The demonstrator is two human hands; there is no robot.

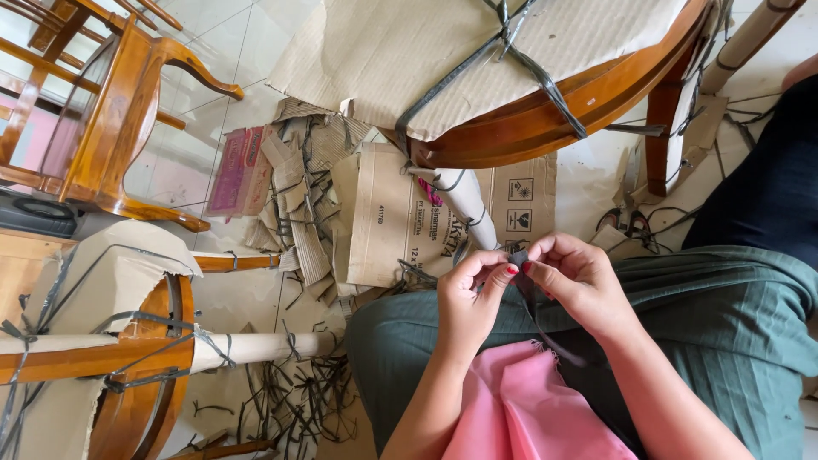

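Fingers of both hands, left hand (pixel 467 294) and right hand (pixel 578 281), pinch the dark strap (pixel 519 258) end above pink cloth (pixel 528 409).

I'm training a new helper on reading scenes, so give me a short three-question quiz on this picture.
1. True or false: the left hand and the right hand both pinch the narrow dark fabric strip.
2. Which cloth lies on the lap below the hands? A) pink fabric B) white towel C) blue denim
3. Fill in: the round wooden table top is covered with corrugated ____ tied with dark straps.

Key: 1 true; 2 A; 3 cardboard.
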